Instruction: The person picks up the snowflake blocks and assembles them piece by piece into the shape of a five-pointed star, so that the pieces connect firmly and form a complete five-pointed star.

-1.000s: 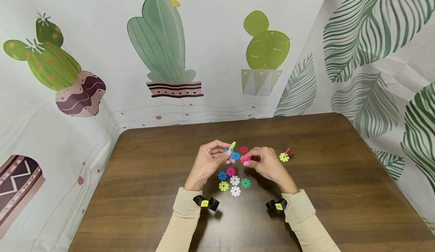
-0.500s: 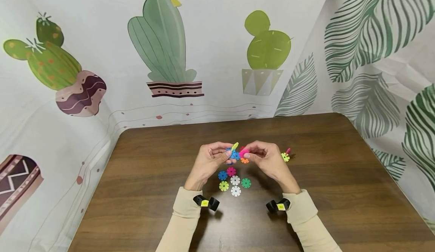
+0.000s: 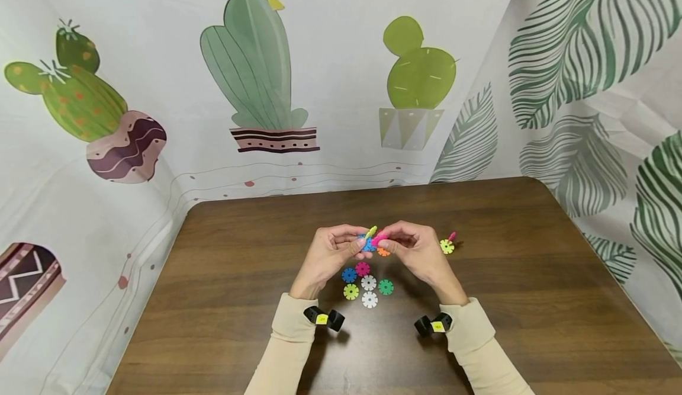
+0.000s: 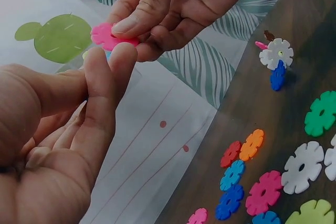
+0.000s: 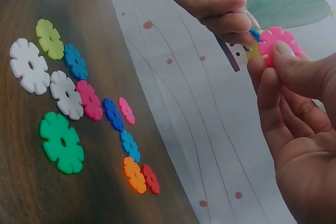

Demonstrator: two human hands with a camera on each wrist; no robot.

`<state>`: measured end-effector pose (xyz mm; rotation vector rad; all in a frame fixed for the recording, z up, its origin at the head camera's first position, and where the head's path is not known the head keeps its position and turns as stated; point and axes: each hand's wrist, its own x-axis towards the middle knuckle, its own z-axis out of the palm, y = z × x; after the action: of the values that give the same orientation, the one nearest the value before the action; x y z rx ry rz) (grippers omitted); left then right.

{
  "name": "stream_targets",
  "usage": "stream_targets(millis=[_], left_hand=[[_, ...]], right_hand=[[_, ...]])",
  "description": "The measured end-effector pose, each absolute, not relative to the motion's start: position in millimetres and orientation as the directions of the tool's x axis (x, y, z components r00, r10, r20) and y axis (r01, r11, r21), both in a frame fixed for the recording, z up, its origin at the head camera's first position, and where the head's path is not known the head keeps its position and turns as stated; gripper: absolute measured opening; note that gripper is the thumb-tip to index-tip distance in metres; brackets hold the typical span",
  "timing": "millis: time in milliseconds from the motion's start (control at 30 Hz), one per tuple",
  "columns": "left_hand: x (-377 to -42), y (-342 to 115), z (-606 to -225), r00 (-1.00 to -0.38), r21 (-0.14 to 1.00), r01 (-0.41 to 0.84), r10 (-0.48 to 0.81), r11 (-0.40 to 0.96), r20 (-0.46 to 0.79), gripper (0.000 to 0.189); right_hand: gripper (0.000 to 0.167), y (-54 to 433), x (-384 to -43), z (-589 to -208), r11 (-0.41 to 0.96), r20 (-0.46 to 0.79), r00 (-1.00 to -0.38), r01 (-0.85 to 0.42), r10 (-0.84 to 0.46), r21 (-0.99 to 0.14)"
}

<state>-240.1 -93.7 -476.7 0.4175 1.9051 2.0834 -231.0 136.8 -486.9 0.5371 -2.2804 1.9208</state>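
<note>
In the head view my left hand [image 3: 333, 250] pinches a blue notched disc [image 3: 367, 244], with a yellow disc [image 3: 371, 233] standing up from it. Facing it, my right hand [image 3: 418, 251] grips a bright pink notched disc [image 5: 279, 41] between thumb and fingers. The pink disc's edge meets the blue disc, and its flat side faces the camera in the right wrist view. From the left wrist, the pink disc [image 4: 106, 37] shows just beyond my left fingertips, which hide most of the blue and yellow discs. Both hands are raised above the table.
Loose notched discs lie below the hands, among them white [image 3: 369, 282], green [image 3: 386, 287], yellow-green [image 3: 350, 292], magenta [image 3: 362, 269] and orange [image 3: 383, 252]. A joined cluster of discs [image 4: 276, 54] stands off to the right. A printed cloth [image 3: 341, 87] hangs behind the brown table [image 3: 240, 324].
My right hand has lifted the pink disc and brought it left, against the blue disc. The left hand stays nearly in place, its yellow disc shifting slightly right.
</note>
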Motion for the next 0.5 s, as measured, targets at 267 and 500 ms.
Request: stream_targets(millis=[267, 500], left_hand=[[-240.5, -93.8, -477.3, -0.913, 0.994, -0.030, 0.407, -0.102, 0.014, 0.031], [-239.3, -93.8, -476.1, -0.920, 0.994, -0.040, 0.391, -0.099, 0.002, 0.030]], right_hand=[[0.010, 135.4, -230.5, -487.6, 0.128, 0.342, -0.928, -0.361, -0.146, -0.924], [0.010, 134.9, -230.7, -488.9, 0.118, 0.363, -0.917, -0.384, -0.164, -0.916]])
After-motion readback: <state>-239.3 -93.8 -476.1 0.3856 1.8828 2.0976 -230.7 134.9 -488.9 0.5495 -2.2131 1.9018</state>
